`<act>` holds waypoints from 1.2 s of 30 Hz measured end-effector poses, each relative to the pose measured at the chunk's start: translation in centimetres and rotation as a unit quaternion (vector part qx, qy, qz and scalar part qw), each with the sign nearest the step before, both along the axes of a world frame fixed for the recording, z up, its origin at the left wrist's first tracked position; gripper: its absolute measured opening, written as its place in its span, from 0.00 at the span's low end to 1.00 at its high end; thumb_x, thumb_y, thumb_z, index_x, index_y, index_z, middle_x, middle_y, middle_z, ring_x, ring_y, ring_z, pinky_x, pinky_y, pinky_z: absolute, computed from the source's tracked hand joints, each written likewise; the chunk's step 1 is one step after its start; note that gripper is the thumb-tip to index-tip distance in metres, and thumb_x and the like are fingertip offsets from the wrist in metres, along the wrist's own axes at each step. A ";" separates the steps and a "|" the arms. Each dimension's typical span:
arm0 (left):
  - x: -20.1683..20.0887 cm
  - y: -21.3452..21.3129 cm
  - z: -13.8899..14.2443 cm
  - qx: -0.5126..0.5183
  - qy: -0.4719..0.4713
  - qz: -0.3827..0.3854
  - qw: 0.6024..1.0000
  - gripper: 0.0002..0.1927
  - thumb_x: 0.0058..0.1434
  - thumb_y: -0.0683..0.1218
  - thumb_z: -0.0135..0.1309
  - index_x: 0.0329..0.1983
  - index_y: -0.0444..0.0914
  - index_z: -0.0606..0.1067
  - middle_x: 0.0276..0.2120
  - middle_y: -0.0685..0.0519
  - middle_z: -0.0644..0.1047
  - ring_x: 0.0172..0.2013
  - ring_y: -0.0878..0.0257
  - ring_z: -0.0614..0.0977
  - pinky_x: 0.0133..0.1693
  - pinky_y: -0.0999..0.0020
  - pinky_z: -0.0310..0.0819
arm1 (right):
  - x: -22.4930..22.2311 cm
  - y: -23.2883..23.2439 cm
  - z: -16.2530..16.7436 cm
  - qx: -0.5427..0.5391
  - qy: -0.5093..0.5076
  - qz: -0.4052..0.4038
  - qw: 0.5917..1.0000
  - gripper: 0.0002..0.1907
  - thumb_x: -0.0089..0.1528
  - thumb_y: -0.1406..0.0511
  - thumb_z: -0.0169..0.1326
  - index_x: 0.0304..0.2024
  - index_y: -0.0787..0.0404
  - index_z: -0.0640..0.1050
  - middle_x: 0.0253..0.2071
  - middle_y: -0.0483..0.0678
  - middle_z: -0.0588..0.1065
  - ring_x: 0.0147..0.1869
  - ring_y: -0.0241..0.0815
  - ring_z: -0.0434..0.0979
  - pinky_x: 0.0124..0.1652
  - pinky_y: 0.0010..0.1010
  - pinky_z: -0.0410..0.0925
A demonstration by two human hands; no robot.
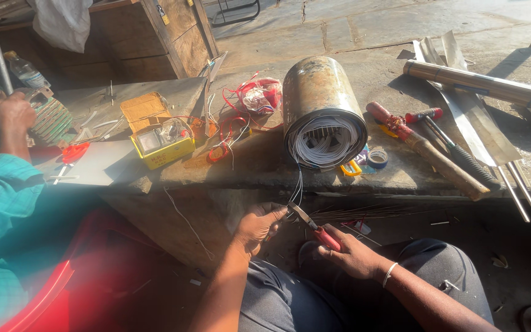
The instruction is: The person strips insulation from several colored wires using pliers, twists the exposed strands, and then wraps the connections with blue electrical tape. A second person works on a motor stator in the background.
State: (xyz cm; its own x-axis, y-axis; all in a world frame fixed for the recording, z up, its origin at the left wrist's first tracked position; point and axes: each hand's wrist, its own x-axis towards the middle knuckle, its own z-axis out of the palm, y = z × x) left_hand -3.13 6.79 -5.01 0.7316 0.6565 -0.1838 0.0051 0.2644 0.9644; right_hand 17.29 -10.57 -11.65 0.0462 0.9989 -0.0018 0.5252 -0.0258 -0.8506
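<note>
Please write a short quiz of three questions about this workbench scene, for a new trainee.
1. True or false: the right hand holds red-handled pliers.
2. The thin wires gripped near the left hand hang from which thing? A) the yellow box B) the metal cylinder C) the tape roll
3. Fill in: the hammer lies to the ____ of the cylinder, as the camera sees it.

Key: 1 true; 2 B; 3 right.
</note>
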 end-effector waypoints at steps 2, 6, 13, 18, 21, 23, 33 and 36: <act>0.5 -1.0 0.1 0.180 0.026 0.061 0.981 0.08 0.63 0.46 0.61 0.37 0.35 0.81 0.29 0.56 0.80 0.29 0.70 0.77 0.33 0.72 0.70 | -0.1 -0.1 0.3 -0.041 -0.006 -0.012 0.999 0.38 0.65 0.47 0.53 0.68 0.61 0.60 0.58 0.54 0.74 0.63 0.45 0.74 0.59 0.37 0.67; 1.0 -2.8 0.7 0.400 0.225 0.125 0.880 0.07 0.62 0.45 0.60 0.37 0.36 0.82 0.29 0.52 0.83 0.31 0.65 0.83 0.37 0.68 0.76 | -0.4 -0.2 1.3 -0.102 -0.007 -0.037 0.994 0.36 0.63 0.47 0.51 0.67 0.58 0.64 0.55 0.53 0.77 0.59 0.45 0.78 0.57 0.36 0.69; 0.5 -1.4 -0.1 0.305 0.068 0.087 0.946 0.09 0.60 0.42 0.62 0.43 0.35 0.83 0.35 0.53 0.85 0.37 0.68 0.84 0.43 0.71 0.77 | 0.0 -0.4 1.5 -0.077 0.002 -0.048 0.996 0.37 0.62 0.50 0.54 0.68 0.58 0.61 0.53 0.52 0.78 0.58 0.43 0.78 0.57 0.35 0.69; 1.0 -2.0 0.4 0.290 0.028 0.092 0.952 0.09 0.59 0.44 0.64 0.41 0.35 0.82 0.36 0.51 0.85 0.37 0.68 0.84 0.43 0.71 0.79 | 0.6 -0.1 0.5 -0.095 -0.026 -0.045 0.994 0.36 0.62 0.49 0.53 0.68 0.57 0.65 0.54 0.54 0.79 0.59 0.44 0.79 0.58 0.34 0.69; 0.5 -3.1 1.5 0.347 0.179 0.108 0.914 0.08 0.60 0.46 0.61 0.39 0.38 0.82 0.33 0.49 0.85 0.33 0.61 0.85 0.40 0.68 0.79 | 0.8 0.0 -0.1 -0.102 -0.029 -0.053 0.993 0.41 0.62 0.48 0.54 0.71 0.57 0.59 0.60 0.53 0.76 0.65 0.43 0.76 0.62 0.34 0.66; 0.5 -3.7 1.9 0.448 0.161 0.137 0.869 0.06 0.57 0.44 0.60 0.35 0.37 0.80 0.35 0.48 0.83 0.34 0.57 0.84 0.38 0.62 0.79 | 0.9 0.0 -0.5 -0.097 -0.032 -0.051 0.993 0.41 0.62 0.47 0.54 0.71 0.57 0.59 0.61 0.53 0.75 0.65 0.43 0.75 0.62 0.34 0.66; 0.9 -4.1 0.2 0.733 0.165 0.159 0.641 0.03 0.60 0.41 0.55 0.35 0.39 0.72 0.33 0.49 0.75 0.34 0.53 0.82 0.35 0.58 0.78 | -0.1 -0.2 1.1 -0.063 0.004 -0.043 0.997 0.35 0.62 0.49 0.54 0.66 0.57 0.65 0.51 0.51 0.79 0.56 0.42 0.78 0.56 0.34 0.69; 0.9 -4.2 0.5 0.756 0.205 0.158 0.601 0.03 0.61 0.40 0.53 0.37 0.39 0.72 0.35 0.50 0.74 0.34 0.54 0.82 0.34 0.59 0.78 | -0.8 -0.4 2.5 -0.051 -0.004 -0.042 0.998 0.30 0.62 0.50 0.54 0.62 0.56 0.68 0.47 0.50 0.79 0.51 0.41 0.79 0.53 0.35 0.70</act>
